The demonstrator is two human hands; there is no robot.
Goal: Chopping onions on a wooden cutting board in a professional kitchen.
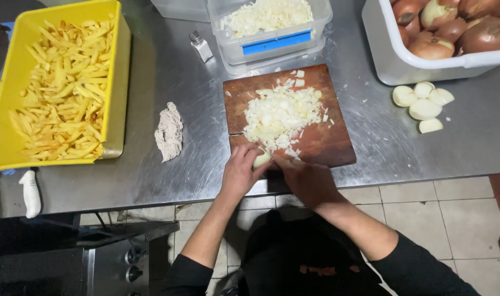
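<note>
Head view looks straight down on a dark reddish wooden cutting board [315, 137] lying on the brushed steel counter [167, 71], with a heap of chopped white onion [280, 112] across its middle. At the board's near edge the left hand [240, 174] curls its fingers [255, 156] closed over a pale piece of peeled onion [262, 159], pinning it down, while the right hand [304, 178] lies just beside it, fingers folded (whether they grip a knife I cannot tell). Chopping looks under way; another cut would need that piece held steady. Around: peeled onion halves [422, 104], a white tub of brown-skinned onions [403, 66], a clear tub of chopped onion [272, 33], a yellow tray of raw potato sticks [121, 71], a small shaker [200, 46] and a crumpled cloth [169, 130].
</note>
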